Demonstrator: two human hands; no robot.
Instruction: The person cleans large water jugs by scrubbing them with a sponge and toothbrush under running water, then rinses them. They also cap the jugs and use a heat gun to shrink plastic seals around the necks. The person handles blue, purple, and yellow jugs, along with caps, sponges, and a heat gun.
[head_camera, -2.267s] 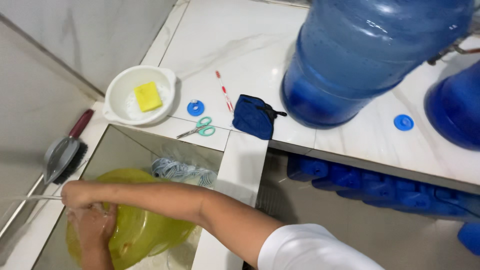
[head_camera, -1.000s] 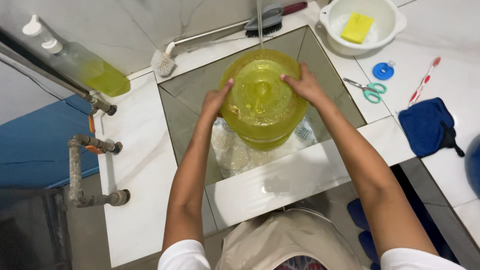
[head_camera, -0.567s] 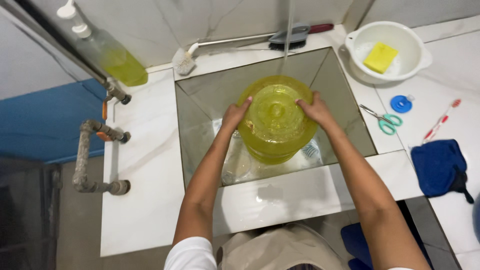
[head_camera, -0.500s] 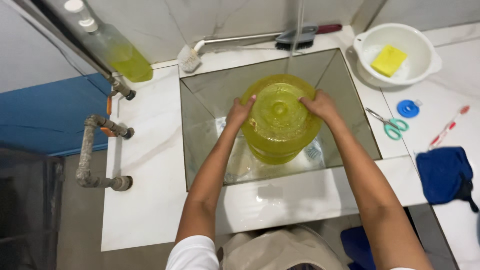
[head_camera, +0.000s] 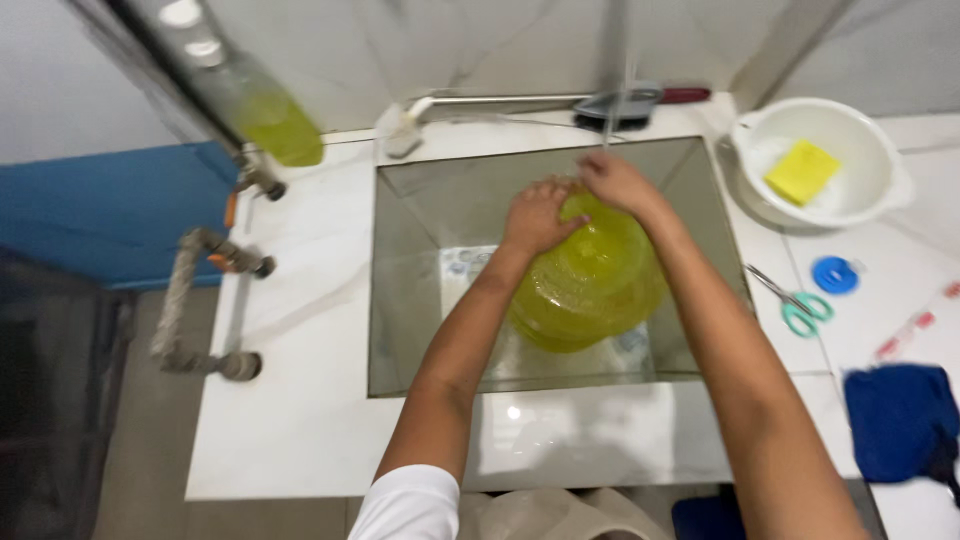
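We see both hands on a yellow translucent jug (head_camera: 590, 275) that sits down in the square sink (head_camera: 400, 300), toward its far right part. The left hand (head_camera: 535, 215) lies flat on the jug's upper left side, fingers together and curved over it. The right hand (head_camera: 618, 180) rests on the jug's top near the far rim (whether its fingers are spread we cannot tell; the picture is blurred). On the tabletop at the sink's far right corner stands a white bowl (head_camera: 870, 195) holding a yellow sponge (head_camera: 803, 171); green-handled scissors (head_camera: 790, 303) lie by the sink's right edge.
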